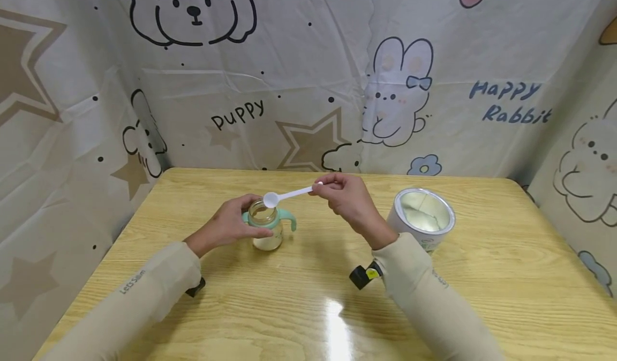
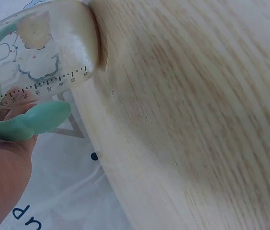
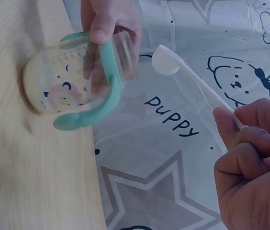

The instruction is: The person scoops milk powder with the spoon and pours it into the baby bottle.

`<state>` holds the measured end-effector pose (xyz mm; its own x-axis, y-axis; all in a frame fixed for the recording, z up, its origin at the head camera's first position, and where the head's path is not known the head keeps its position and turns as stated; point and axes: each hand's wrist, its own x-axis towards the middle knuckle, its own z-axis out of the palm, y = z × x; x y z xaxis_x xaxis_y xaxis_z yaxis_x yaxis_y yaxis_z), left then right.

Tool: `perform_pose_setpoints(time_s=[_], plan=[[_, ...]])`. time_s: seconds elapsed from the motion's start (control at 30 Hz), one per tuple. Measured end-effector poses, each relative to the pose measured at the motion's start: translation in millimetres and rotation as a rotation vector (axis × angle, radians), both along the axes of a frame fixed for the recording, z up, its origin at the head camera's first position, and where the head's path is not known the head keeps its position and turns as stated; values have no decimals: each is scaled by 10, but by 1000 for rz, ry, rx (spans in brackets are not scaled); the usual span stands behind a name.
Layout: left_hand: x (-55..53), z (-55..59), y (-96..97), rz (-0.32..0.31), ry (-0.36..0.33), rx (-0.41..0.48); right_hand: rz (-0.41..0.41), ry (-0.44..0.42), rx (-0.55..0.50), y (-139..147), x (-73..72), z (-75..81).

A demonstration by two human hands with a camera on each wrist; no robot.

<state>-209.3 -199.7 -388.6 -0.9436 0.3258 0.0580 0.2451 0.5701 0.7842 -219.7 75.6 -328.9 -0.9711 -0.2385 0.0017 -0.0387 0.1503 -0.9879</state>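
A clear baby bottle (image 1: 268,241) with a mint-green two-handled collar stands upright and uncapped on the table, pale contents low inside it. My left hand (image 1: 230,223) holds it round the neck, thumb in front and fingers behind. In the left wrist view the bottle (image 2: 44,52) shows a printed scale and one green handle. Between thumb and fingers, my right hand (image 1: 351,201) pinches the end of a white long-handled measuring scoop (image 1: 295,193). The scoop's bowl overlaps the bottle's mouth in the head view; the right wrist view shows the scoop (image 3: 166,62) above and apart from the rim.
An open milk powder can (image 1: 396,223) with a silvery rim stands right of my right forearm, pale powder inside. The wooden table (image 1: 270,307) meets a printed cloth (image 1: 299,72) hanging behind and at both sides. Each wrist carries a small black device (image 1: 359,278).
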Motion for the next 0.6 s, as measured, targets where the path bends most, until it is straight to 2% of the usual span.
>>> perform_pose_setpoints(time_s=[0.13,0.3,0.47,0.6], plan=[[-6,74,11,-23,-3,34,1,2,-24,89,13,52],[-45,278,85,-68,32,99,-8,10,-35,221,36,173],[-89,455,218,-113,80,122,-46,35,25,375,49,288],[-100,524,310,-141,102,138,-77,32,74,489,66,345]])
